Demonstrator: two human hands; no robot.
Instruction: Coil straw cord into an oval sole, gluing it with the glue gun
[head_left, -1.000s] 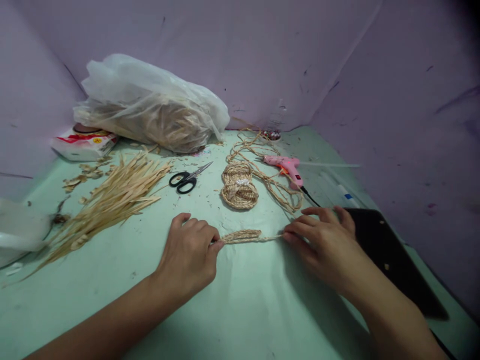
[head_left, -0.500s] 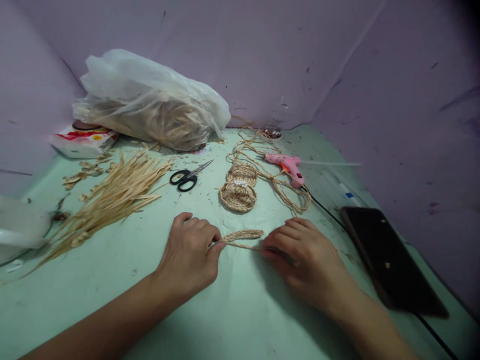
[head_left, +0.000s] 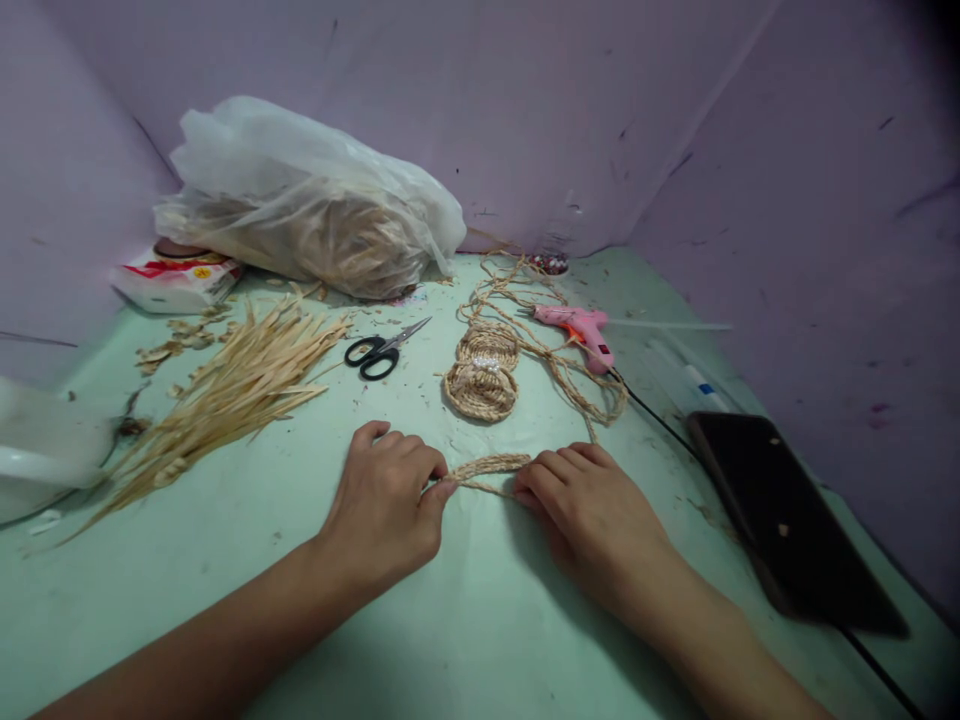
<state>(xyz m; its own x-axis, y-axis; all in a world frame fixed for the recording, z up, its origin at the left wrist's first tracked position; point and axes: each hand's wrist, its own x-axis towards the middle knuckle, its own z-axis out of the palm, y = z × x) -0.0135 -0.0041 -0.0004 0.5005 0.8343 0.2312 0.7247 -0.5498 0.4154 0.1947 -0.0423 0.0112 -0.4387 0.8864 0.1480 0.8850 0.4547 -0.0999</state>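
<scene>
A braided cord of pale plant fibre (head_left: 487,465) runs between my two hands, lying in side-by-side lengths just above the table. My left hand (head_left: 394,490) pinches its left end between thumb and forefinger. My right hand (head_left: 581,500) has its fingers closed on the cord's right part, hiding that end. Just beyond the hands lies a bow-like piece of coiled braid (head_left: 484,372) with a shiny band at its waist. A long loose cord (head_left: 574,385) trails from behind this piece down towards my right hand.
Black-handled scissors (head_left: 382,352) and a bundle of dry fibre strips (head_left: 232,390) lie at left. A plastic bag (head_left: 315,200) stands behind. On the right are a pink glue gun (head_left: 574,325), its cable, a marker (head_left: 706,388) and a dark phone-like slab (head_left: 787,520).
My right hand has shifted slightly left, and its fingers have closed down on the cord. The left hand keeps its pinch. The whole view has moved a little.
</scene>
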